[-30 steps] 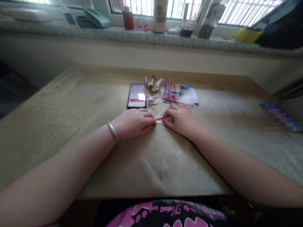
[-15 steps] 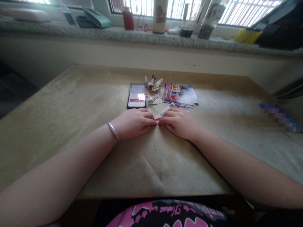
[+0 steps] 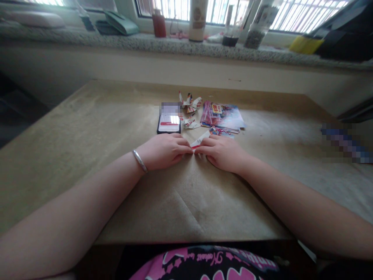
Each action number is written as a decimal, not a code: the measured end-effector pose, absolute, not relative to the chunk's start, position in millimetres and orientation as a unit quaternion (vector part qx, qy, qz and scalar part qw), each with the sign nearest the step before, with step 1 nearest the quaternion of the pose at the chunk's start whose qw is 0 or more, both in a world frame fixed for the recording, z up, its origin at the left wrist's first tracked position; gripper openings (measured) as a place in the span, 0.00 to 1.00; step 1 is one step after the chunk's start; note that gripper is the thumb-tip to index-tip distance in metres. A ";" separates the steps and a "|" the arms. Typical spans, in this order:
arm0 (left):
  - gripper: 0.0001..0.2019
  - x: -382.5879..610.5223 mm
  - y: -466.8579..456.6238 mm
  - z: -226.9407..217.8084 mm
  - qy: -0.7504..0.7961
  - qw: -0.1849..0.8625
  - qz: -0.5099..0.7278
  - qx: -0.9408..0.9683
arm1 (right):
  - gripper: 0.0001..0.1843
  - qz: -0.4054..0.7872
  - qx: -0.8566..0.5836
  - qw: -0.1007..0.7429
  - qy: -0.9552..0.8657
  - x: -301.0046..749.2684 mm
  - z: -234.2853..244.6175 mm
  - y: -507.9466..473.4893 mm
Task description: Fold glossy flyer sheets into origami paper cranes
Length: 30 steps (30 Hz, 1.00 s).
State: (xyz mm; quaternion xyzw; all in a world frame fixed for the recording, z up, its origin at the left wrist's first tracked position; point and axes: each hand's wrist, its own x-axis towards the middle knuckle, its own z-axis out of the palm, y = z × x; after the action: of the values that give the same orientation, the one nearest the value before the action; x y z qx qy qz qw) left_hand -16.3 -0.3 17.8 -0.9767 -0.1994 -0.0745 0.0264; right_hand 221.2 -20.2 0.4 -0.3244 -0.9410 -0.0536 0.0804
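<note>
A small folded piece of paper (image 3: 200, 139), white with a red edge, lies low over the table between my hands. My left hand (image 3: 163, 151), with a silver bangle at the wrist, has its fingers closed on the paper's left end. From the other side, my right hand (image 3: 223, 153) pinches the same paper near its red edge. My fingertips almost meet and hide part of the paper. Just beyond are a folded paper figure (image 3: 190, 123) and a larger pointed one (image 3: 194, 105). A colourful printed sheet (image 3: 223, 132) shows partly behind my right hand.
A phone (image 3: 169, 126) with its screen lit lies beyond my left hand. A stack of printed sheets (image 3: 229, 116) sits right of the paper figures. A blurred blue item (image 3: 345, 146) is at the table's right. Bottles, including a red one (image 3: 159, 25), line the windowsill (image 3: 131, 43).
Both hands keep hold of the paper. My right fingers have shifted slightly, and more of the printed sheet behind them shows. Other things stay put.
</note>
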 end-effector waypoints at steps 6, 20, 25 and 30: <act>0.15 -15.8 -0.3 17.8 -0.204 0.026 -0.070 -0.976 | 0.19 -0.040 -0.324 0.085 -0.941 223.6 -0.3 -21.2; 0.17 -14.9 -0.6 20.0 -0.204 0.030 -0.058 -0.977 | 0.18 -0.059 -0.309 0.098 -0.944 238.4 -2.1 -23.4; 0.17 -15.2 0.1 19.1 -0.197 0.031 -0.066 -0.978 | 0.18 -0.056 -0.310 0.091 -0.945 241.4 -0.4 -25.3; 0.19 -16.4 1.3 19.9 -0.199 0.015 -0.056 -0.978 | 0.17 -0.064 -0.315 0.096 -0.942 246.5 -1.8 -27.7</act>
State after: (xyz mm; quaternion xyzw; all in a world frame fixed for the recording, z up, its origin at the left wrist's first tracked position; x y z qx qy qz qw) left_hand -16.4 1.3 19.9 -0.9783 -0.1991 -0.0564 0.0146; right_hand 246.5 -27.7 -1.8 -0.3146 -0.9422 -0.0635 0.0957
